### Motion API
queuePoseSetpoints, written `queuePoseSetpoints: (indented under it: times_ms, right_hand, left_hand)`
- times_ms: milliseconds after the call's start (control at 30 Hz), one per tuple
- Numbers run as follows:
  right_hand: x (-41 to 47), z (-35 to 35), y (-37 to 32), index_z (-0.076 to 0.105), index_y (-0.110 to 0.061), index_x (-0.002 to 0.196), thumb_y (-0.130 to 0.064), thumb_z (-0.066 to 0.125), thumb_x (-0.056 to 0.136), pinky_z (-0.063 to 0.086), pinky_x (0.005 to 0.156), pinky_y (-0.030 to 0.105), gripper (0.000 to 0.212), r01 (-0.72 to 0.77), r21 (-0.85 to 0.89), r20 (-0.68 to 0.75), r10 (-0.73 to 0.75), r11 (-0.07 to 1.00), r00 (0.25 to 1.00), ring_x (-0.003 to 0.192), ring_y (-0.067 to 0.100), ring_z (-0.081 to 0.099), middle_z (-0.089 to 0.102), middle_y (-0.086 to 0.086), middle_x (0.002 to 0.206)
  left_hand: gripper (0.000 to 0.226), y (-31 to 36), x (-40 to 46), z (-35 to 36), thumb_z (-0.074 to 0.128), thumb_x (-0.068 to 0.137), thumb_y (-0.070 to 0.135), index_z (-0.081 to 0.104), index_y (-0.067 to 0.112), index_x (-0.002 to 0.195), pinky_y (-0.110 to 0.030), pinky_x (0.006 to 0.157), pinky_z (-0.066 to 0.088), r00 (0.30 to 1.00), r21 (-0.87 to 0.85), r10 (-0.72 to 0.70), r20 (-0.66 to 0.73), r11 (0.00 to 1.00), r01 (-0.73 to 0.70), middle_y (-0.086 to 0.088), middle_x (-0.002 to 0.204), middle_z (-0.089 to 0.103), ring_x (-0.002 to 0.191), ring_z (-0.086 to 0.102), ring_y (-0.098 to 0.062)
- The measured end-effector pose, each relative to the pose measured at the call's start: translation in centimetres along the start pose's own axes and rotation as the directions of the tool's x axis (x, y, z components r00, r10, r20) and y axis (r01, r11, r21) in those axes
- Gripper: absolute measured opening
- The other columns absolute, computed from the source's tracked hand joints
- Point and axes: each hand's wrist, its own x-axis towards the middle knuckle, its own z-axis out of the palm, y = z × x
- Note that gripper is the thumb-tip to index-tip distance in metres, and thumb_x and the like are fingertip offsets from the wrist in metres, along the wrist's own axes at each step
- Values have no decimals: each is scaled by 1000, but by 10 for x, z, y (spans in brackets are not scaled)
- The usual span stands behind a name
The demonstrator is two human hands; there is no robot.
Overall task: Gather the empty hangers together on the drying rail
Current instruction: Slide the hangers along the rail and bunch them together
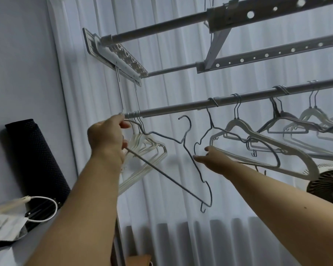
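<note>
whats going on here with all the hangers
A person is sorting empty hangers on a drying rail. The left hand grips a grey wire hanger that is off the rail and tilted, beside a bunch of white hangers already at the rail's left end. The right hand reaches for the next wire hanger, fingers open at its shoulder. More hangers are spread along to the right.

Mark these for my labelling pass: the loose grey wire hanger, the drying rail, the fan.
grey wire hanger [197,170], head view, its long side wire.
drying rail [181,109], head view, bare bar.
fan [326,184], head view, dark grille.
</note>
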Motion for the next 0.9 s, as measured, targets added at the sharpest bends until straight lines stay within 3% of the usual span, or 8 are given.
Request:
queuePoseSetpoints:
  times_ms: [100,200,300,433,567,700,800,900]
  right_hand:
    - [-7,-2,-3,44,-6,136,-48,54,89,41,99,36,64,86,-8,71,-85,996,994,120,26,52,54,13,132]
    - [-17,-3,-8,66,-3,100,-43,45,95,53,80,38,45,110,351,250,-206,930,946,81,25,65,69,13,86]
    - [-24,-1,-14,57,-6,67,-38,46,96,38,46,26,44,71,605,230,-259,793,938,44,18,41,43,4,48]
    - [-24,1,-19,50,-15,52,-40,49,94,15,40,20,48,-33,787,205,-211,617,956,42,11,17,22,-1,48]
    - [-24,2,-23,50,-12,60,-40,48,94,18,35,18,43,-116,878,143,-23,464,989,36,9,20,27,-4,40]
    - [-29,6,-18,49,-9,56,-39,49,92,18,40,19,47,4,819,-54,70,574,996,34,10,21,28,-4,36]
    - [-34,11,-3,51,-3,53,-37,55,90,24,45,23,50,162,681,-249,17,714,968,37,12,27,33,0,38]
    - [-36,17,15,54,-2,50,-39,57,89,28,51,25,54,199,576,-319,-5,793,948,41,14,32,38,5,43]
  left_hand:
    - [26,17,11,-14,67,82,18,61,7,60,-17,35,23,993,5,-14,118,1000,14,2,45,46,36,26,-8]
    - [28,21,23,-24,72,81,27,64,12,60,-16,38,31,995,-13,12,104,1000,-11,1,58,50,40,32,-6]
    - [30,13,32,-27,66,86,41,64,13,77,-22,53,47,994,61,103,25,993,-104,4,68,54,57,45,-8]
    - [37,2,39,-23,48,96,46,50,11,109,-31,71,48,990,95,122,70,987,-129,-1,81,51,73,49,-13]
    - [61,-14,26,-14,46,97,45,27,15,146,-41,88,50,965,163,-22,261,986,-21,-5,126,47,108,54,-22]
    - [55,-30,8,0,47,97,41,31,17,145,-44,91,50,924,183,-90,373,983,22,-6,128,50,106,55,-22]
    - [50,-40,3,4,47,97,40,39,14,139,-42,91,51,915,207,-109,388,978,29,-6,123,53,107,57,-22]
    - [33,-47,2,5,47,97,37,48,16,123,-43,93,51,915,212,-126,383,976,46,-4,109,57,101,59,-21]
